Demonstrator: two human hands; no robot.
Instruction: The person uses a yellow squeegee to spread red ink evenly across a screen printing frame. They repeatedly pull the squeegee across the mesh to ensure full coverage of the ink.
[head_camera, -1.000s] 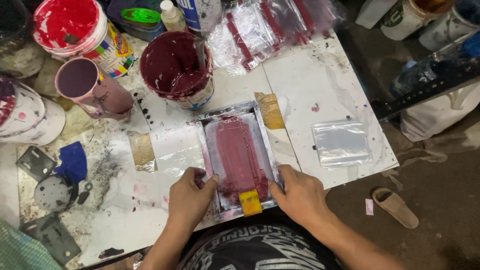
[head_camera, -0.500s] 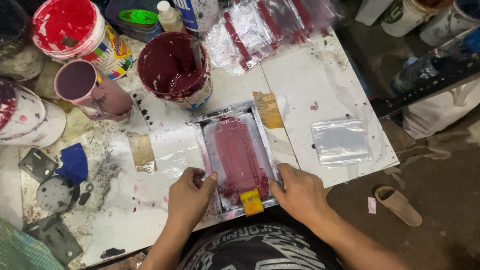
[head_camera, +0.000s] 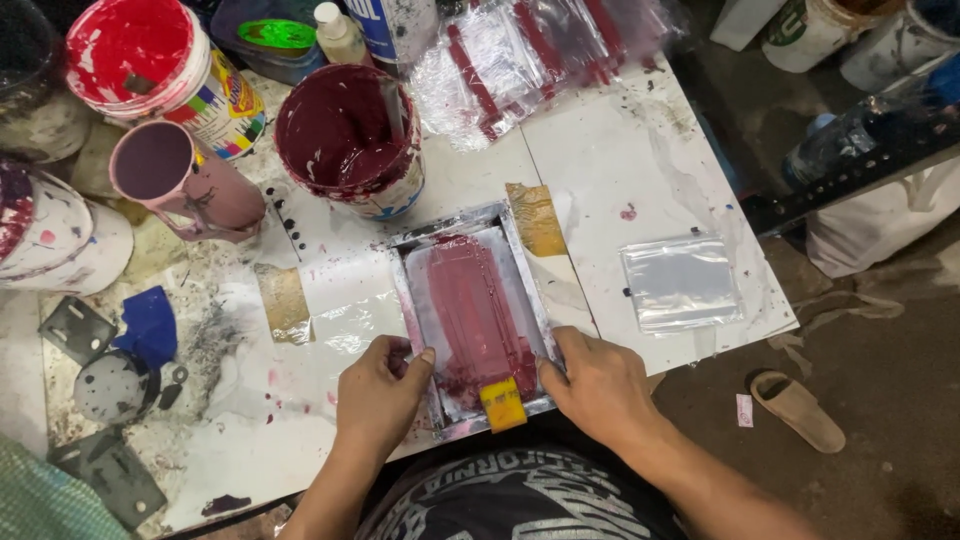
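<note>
A small metal-framed printing screen (head_camera: 470, 310) smeared with dark red ink lies flat on the white work table (head_camera: 600, 170). My left hand (head_camera: 380, 395) grips the frame's near left edge, thumb on the rim. My right hand (head_camera: 595, 385) presses on the frame's near right corner. Between my hands, a small yellow squeegee (head_camera: 502, 403) rests at the screen's near end. A clear plastic sheet shows under the frame's left side (head_camera: 350, 325).
A bucket of dark red ink (head_camera: 345, 135) stands just behind the screen, beside a pink mug (head_camera: 180, 180) and a red paint tub (head_camera: 150, 60). Printed plastic bags (head_camera: 520, 60) pile at the back. Blank clear bags (head_camera: 680, 280) lie at right. A sandal (head_camera: 795, 410) is on the floor.
Both hands stay on the screen frame in the same places. The view has shifted slightly; nothing else has visibly moved.
</note>
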